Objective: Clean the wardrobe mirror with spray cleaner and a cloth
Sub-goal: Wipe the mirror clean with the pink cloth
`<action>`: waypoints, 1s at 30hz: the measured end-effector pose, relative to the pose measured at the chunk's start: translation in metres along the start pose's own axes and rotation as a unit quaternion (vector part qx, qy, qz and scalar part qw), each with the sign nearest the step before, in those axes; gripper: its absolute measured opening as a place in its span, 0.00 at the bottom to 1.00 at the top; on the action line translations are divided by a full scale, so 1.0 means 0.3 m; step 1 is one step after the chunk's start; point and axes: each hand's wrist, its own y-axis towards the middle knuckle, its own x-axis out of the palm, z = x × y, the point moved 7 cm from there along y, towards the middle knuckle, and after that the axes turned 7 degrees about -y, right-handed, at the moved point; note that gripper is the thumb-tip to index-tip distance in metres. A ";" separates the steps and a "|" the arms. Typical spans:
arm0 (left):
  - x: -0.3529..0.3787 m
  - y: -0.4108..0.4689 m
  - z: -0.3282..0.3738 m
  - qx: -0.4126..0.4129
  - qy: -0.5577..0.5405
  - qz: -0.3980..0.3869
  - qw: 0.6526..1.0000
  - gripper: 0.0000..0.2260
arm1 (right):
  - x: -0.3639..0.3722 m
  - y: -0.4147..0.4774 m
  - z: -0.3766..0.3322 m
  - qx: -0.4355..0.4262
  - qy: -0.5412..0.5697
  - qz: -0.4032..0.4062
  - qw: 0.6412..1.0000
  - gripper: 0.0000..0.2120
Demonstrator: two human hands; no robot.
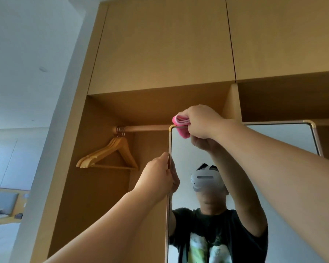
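Note:
The wardrobe mirror (285,137) has a thin gold frame and stands in the open wooden wardrobe. My right hand (201,121) grips a folded pink cloth (180,124) draped over the mirror's top edge near its upper left corner. My left hand (158,175) holds the mirror's left edge lower down, fingers wrapped round the frame. The glass reflects a person with a headset and a dark T-shirt. No spray cleaner is in view.
A wooden rail (146,128) runs left of the mirror with several wooden hangers (110,150). Closed cupboard doors (160,44) sit above. A white wall (27,73) and part of a bed (0,215) lie to the left.

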 end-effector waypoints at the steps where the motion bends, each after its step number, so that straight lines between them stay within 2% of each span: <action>1: 0.001 0.002 0.001 0.000 0.000 0.007 1.000 0.07 | 0.010 -0.006 -0.001 -0.007 0.025 -0.024 0.999 0.16; 4: 0.007 0.006 0.002 0.001 0.012 0.035 0.999 0.07 | 0.015 -0.018 0.009 -0.004 0.069 -0.051 0.996 0.23; 7: 0.026 0.005 -0.004 -0.004 -0.005 0.048 0.999 0.07 | 0.013 -0.021 0.027 0.005 0.067 -0.044 0.997 0.14; 13: 0.052 0.010 -0.031 0.011 -0.011 0.062 0.998 0.11 | 0.016 -0.049 0.035 -0.033 0.006 -0.039 0.999 0.21; 18: 0.060 0.013 -0.046 0.019 0.006 0.075 0.997 0.13 | -0.005 -0.092 0.083 -0.040 -0.033 -0.019 0.998 0.18; 24: 0.067 0.013 -0.051 0.030 0.009 0.100 0.995 0.10 | -0.043 -0.145 0.169 -0.035 -0.067 -0.019 0.997 0.16; 30: 0.075 0.013 -0.055 0.043 -0.010 0.113 0.993 0.12 | -0.073 -0.202 0.260 -0.019 -0.063 -0.023 0.998 0.19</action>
